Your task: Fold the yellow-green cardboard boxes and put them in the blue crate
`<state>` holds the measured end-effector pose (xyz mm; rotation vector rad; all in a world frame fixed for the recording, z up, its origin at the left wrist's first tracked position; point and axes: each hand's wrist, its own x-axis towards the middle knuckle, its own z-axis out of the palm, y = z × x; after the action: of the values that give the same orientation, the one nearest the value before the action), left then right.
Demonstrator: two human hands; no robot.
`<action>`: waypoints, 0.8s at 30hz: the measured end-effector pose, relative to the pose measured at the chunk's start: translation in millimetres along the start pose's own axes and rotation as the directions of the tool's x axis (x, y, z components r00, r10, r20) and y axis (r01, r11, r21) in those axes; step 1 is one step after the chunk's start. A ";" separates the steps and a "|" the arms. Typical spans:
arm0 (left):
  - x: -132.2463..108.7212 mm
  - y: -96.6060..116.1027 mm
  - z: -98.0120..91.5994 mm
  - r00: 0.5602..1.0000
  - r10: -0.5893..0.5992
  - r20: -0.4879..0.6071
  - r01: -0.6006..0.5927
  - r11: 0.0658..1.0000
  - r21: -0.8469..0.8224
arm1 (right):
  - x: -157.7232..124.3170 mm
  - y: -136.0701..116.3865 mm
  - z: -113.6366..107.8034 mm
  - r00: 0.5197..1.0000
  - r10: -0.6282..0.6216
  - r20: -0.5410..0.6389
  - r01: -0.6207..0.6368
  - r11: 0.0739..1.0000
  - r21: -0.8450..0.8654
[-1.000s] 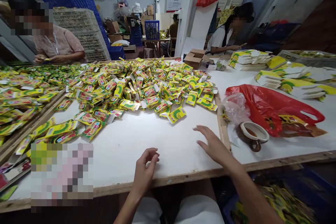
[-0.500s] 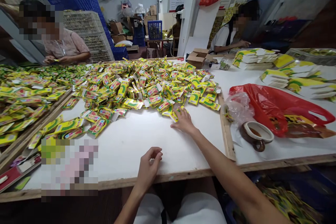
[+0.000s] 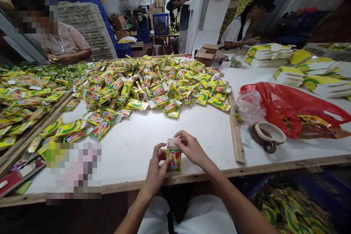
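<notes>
Near the table's front edge, a small yellow-green printed carton (image 3: 174, 161) stands upright with its white end flap raised. My left hand (image 3: 158, 166) is closed on the carton's left side, thumb across its front. At the top right of the same carton, my right hand (image 3: 192, 148) has its fingers and thumb closed around the white flap. Beyond both hands lies a wide heap of similar cartons (image 3: 153, 89), many with white flaps sticking out. A few cartons (image 3: 101, 128) sit at the heap's near left edge.
Wooden strips (image 3: 236, 135) divide the white tabletop (image 3: 137, 153). To the right are a brown mug (image 3: 267, 137) with liquid, a red plastic bag (image 3: 274, 98) and stacked flat cartons (image 3: 270, 55). A crate of cartons (image 3: 290, 208) is below right. Co-workers sit at far left and right.
My right hand has come back from the heap's near edge with a carton. Both hands now hold it near the front edge. A standing person has appeared in the background.
</notes>
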<state>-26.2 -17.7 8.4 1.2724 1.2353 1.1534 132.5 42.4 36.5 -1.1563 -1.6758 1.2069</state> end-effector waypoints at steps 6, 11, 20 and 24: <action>-2.6 -0.1 -13.5 0.995 -0.074 0.062 0.076 0.996 -0.036 | -21.8 24.2 14.0 0.999 0.054 -0.005 -0.051 0.963 0.264; 10.6 -2.4 -14.0 0.994 -0.067 0.084 0.068 0.998 0.000 | -17.9 27.7 13.5 0.999 0.020 0.046 -0.024 0.996 0.082; 22.8 -5.2 -6.1 0.999 0.002 0.040 0.004 0.989 -0.149 | -15.6 28.4 20.0 0.989 -0.082 -0.121 0.091 0.993 0.071; 21.3 -0.9 -7.5 0.999 0.000 0.041 0.003 0.997 -0.071 | -20.9 22.5 21.1 0.989 -0.103 -0.105 0.109 0.993 0.053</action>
<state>-33.1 3.8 8.0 1.2357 1.1558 1.1548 124.7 19.9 7.8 -1.0616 -1.5950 1.1051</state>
